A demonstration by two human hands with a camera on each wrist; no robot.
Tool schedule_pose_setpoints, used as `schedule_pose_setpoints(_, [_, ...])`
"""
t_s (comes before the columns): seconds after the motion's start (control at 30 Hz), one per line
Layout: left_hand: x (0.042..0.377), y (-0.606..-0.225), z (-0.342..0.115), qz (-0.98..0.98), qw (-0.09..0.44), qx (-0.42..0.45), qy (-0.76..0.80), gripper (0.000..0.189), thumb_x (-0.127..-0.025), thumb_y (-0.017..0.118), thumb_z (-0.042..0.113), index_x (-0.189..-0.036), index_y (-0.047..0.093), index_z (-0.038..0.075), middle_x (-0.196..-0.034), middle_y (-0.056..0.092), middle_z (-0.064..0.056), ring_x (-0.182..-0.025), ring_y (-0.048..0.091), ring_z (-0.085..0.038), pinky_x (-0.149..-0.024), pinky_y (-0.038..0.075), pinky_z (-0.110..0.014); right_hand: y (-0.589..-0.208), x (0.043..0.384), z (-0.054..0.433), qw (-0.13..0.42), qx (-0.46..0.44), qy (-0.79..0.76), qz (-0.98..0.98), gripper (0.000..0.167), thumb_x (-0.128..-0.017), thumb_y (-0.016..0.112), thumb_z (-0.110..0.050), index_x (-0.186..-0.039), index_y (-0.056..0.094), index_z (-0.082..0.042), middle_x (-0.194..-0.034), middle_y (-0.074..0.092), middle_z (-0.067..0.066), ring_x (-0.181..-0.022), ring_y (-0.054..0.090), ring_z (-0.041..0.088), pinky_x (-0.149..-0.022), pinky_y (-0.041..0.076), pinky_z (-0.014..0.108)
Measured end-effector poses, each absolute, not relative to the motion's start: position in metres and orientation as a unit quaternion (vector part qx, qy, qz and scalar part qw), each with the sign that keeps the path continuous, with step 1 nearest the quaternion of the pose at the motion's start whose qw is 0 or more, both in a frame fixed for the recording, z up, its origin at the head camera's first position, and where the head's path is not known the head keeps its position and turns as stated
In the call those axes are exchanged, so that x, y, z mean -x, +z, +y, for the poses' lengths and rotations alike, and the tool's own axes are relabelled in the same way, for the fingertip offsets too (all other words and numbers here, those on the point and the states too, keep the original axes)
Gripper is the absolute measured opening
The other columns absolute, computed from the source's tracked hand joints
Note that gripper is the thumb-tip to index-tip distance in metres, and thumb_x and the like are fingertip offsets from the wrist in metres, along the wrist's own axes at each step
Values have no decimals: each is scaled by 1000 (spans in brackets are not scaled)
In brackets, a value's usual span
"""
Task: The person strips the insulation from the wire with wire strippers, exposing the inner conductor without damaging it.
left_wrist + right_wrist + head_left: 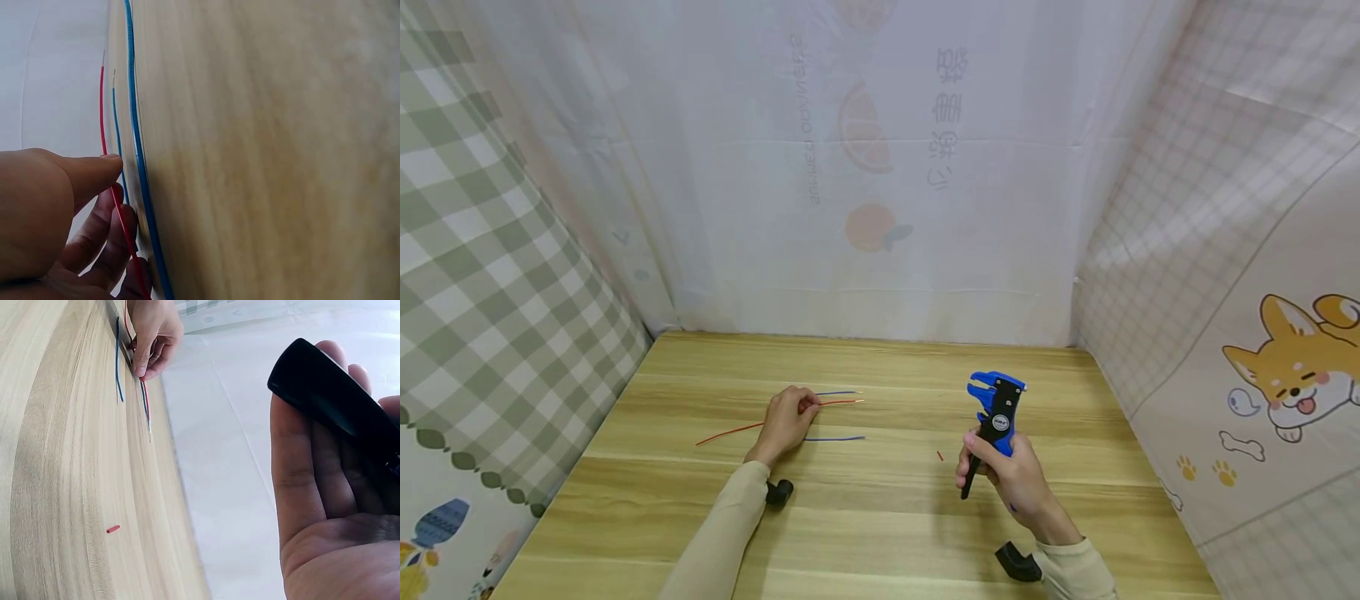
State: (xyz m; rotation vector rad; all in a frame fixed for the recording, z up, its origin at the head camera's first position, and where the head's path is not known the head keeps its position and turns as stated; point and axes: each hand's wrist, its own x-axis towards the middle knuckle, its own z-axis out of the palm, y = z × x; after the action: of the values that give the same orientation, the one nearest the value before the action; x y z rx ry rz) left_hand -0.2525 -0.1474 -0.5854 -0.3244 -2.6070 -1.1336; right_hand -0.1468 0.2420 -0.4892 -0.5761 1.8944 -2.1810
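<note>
My left hand pinches a red wire between thumb and fingertip, left of the middle of the table. Bare metal shows at the wire's right end. Beyond it lies a blue wire, also with a bared tip, partly hidden by the hand. Nearer me, a second blue wire has insulation up to its right end. On the right, my right hand grips a blue and black wire stripper, its blue jaws pointing away from me. In the right wrist view, the stripper's black handle lies across the fingers.
A short red piece of insulation lies on the wooden table between the hands. Black wrist devices sit at both sleeves. A pale curtain hangs behind the table, with patterned cloths on either side.
</note>
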Motion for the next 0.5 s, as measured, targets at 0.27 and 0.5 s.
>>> schedule_pose_setpoints(0.27, [246, -570, -142, -926, 87, 70, -360, 5, -102, 79, 0, -100, 83, 3, -95, 76, -12, -87, 65, -23, -84, 50, -39, -491, 148, 242, 101, 199, -739, 636, 13, -120, 49, -6, -115, 60, -7, -86, 75, -1, -75, 79, 13, -75, 71, 39])
schedule_pose_setpoints(0.5, [246, -570, -143, -929, 84, 71, -354, 7, -103, 77, 1, -101, 83, 4, -95, 76, -11, -88, 66, -24, -85, 51, -42, -491, 148, 241, 101, 194, -737, 640, 12, -119, 50, -6, -115, 60, -7, -86, 75, -1, -74, 79, 13, -75, 71, 39])
